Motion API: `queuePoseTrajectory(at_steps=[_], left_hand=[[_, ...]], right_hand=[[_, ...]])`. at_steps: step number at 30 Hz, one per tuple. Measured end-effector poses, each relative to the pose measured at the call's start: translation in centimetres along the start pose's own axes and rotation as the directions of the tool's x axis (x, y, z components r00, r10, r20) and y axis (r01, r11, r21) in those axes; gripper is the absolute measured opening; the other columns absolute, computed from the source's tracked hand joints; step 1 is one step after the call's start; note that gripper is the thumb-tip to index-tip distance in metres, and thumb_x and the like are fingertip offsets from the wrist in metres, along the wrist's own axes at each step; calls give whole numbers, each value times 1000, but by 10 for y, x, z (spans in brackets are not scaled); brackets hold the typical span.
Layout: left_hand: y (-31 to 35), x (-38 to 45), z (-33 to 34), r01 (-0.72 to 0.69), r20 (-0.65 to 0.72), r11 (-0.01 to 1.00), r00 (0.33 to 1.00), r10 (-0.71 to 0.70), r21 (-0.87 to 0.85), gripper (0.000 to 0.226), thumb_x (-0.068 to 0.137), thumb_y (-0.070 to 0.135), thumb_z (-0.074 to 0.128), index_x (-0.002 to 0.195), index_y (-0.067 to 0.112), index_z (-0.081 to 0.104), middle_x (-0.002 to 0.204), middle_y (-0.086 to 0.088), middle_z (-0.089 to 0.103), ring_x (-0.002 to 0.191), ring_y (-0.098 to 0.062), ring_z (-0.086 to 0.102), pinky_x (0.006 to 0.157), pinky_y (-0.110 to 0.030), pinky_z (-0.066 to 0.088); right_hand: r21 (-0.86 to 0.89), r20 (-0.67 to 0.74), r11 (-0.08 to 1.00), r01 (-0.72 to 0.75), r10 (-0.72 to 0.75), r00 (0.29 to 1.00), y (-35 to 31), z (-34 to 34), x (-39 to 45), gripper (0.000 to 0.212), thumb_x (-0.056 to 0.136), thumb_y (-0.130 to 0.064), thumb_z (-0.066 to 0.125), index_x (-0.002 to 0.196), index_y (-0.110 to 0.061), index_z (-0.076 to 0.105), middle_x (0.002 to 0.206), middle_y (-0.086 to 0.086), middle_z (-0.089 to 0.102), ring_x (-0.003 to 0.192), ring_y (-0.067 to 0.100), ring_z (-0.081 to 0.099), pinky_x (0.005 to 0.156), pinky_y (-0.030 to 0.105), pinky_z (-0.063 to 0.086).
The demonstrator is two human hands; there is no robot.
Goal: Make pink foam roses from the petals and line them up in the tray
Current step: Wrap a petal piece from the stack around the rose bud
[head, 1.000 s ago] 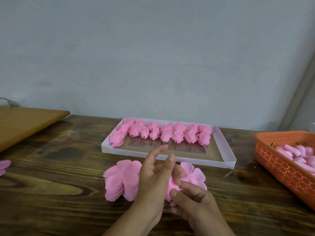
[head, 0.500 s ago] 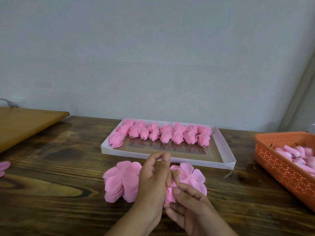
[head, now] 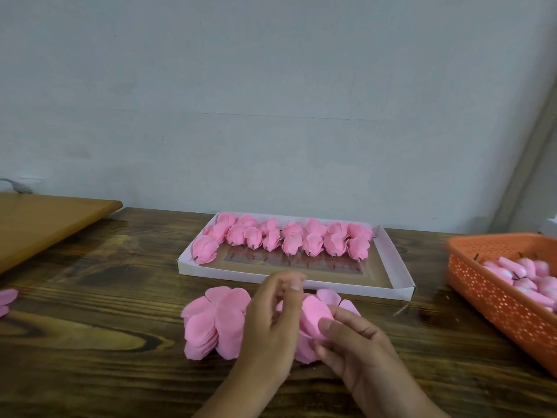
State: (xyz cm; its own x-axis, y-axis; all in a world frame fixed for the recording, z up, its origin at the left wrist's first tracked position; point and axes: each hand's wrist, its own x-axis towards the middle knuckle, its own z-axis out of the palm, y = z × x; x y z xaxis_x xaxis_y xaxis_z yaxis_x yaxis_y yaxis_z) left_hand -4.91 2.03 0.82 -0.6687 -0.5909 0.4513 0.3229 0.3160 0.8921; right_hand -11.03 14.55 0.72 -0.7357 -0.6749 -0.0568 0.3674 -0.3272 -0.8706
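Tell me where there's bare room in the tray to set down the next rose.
The near half of the white tray is bare, between the row of finished roses and its front wall. The back half is crowded with roses. Bare table also lies left of the petal stack.

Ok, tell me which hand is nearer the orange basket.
Right. The right hand works at the petals nearer the orange basket on the table's right; the left hand sits farther left, beside the petal stack.
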Motion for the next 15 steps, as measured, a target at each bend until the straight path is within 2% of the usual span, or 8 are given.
queuePoseTrajectory(at_steps=[2, 4, 5, 7, 9, 11, 13, 15], left_hand=[[0, 1, -2, 34, 18, 999, 999, -35, 23, 40, 92, 73, 33, 99, 48, 63, 98, 26, 67, 94, 4, 63, 74, -9, 48], [1, 2, -3, 44, 64, 996, 997, -49, 83, 38, 86, 76, 30, 101, 55, 58, 91, 28, 66, 90, 5, 62, 72, -8, 47], [0, 2, -3, 50, 96, 993, 994, -60, 106, 34, 88, 78, 30, 101, 59, 55, 87, 29, 65, 87, 5, 62, 71, -8, 46], [-2, 0, -2, 64, 161, 987, 983, -88, 147, 33, 82, 84, 36, 105, 65, 50, 88, 29, 66, 87, 2, 63, 72, -11, 48], [-5, -3, 0, 27, 219, 978, 973, -73, 208, 45, 76, 87, 37, 114, 65, 46, 107, 35, 61, 101, 2, 63, 82, -14, 50], [-7, -5, 0, -65, 274, 961, 962, -12, 268, 56, 78, 90, 37, 125, 59, 43, 124, 34, 54, 117, 6, 55, 89, -13, 48], [-9, -5, 0, -156, 293, 946, 953, 69, 283, 58, 84, 84, 41, 130, 48, 46, 127, 27, 54, 120, 3, 54, 87, -13, 49], [-11, -4, 1, -248, 266, 924, 949, 171, 290, 47, 92, 70, 47, 124, 37, 56, 118, 23, 61, 112, -3, 61, 84, -15, 50]], right_hand=[[-149, -36, 975, 163, -170, 985, -5, -6, 2, 30, 60, -12, 81, 90, -13, 82, 92, 9, 76, 69, 17, 70, 61, 22, 57], [-422, -39, 839, 345, -397, 917, -7, -13, 3, 25, 72, -5, 82, 92, -20, 82, 89, 5, 78, 77, 19, 72, 67, 24, 57], [-563, -26, 711, 421, -524, 851, -8, -17, 4, 29, 74, -1, 82, 92, -24, 82, 91, 0, 77, 81, 18, 73, 70, 23, 58], [-746, 117, 390, 540, -721, 683, -9, -24, 7, 35, 74, -3, 85, 96, -30, 78, 95, -11, 74, 84, 10, 72, 72, 17, 57], [-775, 278, 176, 607, -767, 578, -10, -27, 6, 33, 73, -9, 81, 100, -27, 75, 98, -11, 70, 83, 7, 70, 70, 17, 57], [-746, 328, 190, 638, -729, 600, -11, -27, 5, 28, 74, -10, 77, 99, -22, 77, 97, -10, 70, 83, 8, 70, 68, 20, 58], [-680, 298, 382, 626, -636, 712, -9, -24, 3, 24, 77, -9, 77, 96, -24, 80, 96, -8, 72, 85, 12, 71, 67, 27, 60], [-617, 284, 543, 570, -521, 805, -4, -20, 2, 25, 80, -7, 77, 96, -25, 80, 97, -1, 72, 84, 21, 70, 64, 42, 60]])
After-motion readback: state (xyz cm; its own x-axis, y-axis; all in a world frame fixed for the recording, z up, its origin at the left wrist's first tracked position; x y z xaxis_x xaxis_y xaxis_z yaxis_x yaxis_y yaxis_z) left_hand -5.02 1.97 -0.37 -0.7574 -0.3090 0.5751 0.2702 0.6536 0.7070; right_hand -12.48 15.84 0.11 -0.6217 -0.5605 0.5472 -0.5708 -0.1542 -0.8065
